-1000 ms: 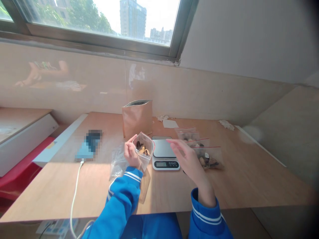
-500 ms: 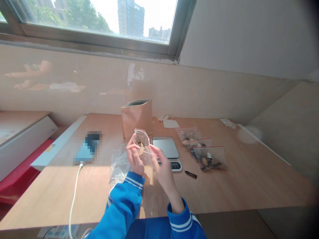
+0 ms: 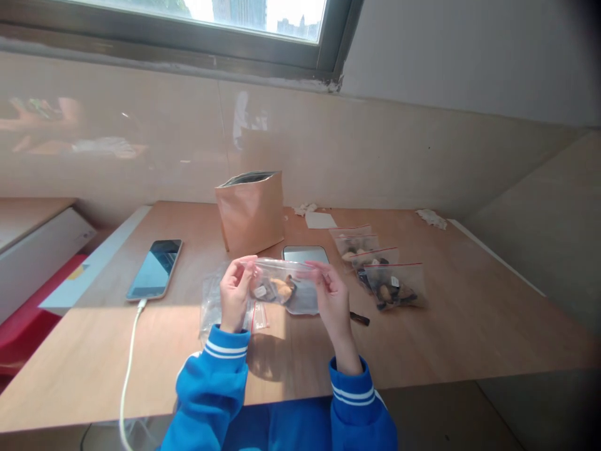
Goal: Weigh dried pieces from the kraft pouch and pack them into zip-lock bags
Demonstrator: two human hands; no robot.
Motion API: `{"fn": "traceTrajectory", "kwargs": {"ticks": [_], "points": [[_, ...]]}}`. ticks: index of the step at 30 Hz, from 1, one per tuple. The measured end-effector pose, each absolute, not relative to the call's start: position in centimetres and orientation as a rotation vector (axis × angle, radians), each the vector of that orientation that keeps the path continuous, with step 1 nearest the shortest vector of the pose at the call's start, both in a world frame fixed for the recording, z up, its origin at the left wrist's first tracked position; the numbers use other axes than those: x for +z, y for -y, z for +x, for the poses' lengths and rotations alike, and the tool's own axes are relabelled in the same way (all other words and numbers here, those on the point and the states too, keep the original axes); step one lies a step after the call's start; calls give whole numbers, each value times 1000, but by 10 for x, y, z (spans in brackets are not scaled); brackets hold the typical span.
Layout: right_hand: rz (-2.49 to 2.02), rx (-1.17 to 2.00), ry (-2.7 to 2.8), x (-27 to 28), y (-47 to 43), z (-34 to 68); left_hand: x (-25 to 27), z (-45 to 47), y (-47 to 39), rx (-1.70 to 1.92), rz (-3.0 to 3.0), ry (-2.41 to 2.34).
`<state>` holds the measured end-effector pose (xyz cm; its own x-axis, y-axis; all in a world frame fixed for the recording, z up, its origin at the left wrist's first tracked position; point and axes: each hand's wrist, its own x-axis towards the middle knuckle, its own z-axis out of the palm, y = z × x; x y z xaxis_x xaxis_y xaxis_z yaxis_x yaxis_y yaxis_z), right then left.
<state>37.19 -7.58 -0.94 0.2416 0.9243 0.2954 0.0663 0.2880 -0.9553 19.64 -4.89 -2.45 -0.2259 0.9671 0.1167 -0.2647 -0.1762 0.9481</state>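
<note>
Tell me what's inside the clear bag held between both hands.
Inside the clear bag are tan pieces, dark pieces and a small white item. The left hand and right hand cover its upper corners, so anything there cannot be seen.

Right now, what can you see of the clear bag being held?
The clear bag looks like thin plastic, with tan and dark pieces and something white inside. The left hand pinches one end of its top edge, the right hand the other, spreading it sideways. It is held over the table, partly hiding the scale.
</note>
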Motion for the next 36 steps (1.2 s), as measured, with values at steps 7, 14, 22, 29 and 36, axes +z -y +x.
{"fn": "traceTrajectory", "kwargs": {"ticks": [7, 14, 22, 29, 36], "points": [[-1249, 709, 944, -21, 74, 372, -17, 204, 52, 1626, 999, -1097], [-1264, 579, 884, -29, 72, 392, -21, 184, 51, 1579, 852, -1227], [-1218, 576, 922, -20, 78, 380, -33, 199, 60, 1284, 960, -922], [-1293, 562, 851, -15, 78, 366, -28, 213, 79, 1333, 954, -858], [-1319, 464, 857, -21, 85, 349, -15, 224, 89, 1427, 814, -1152]]}}
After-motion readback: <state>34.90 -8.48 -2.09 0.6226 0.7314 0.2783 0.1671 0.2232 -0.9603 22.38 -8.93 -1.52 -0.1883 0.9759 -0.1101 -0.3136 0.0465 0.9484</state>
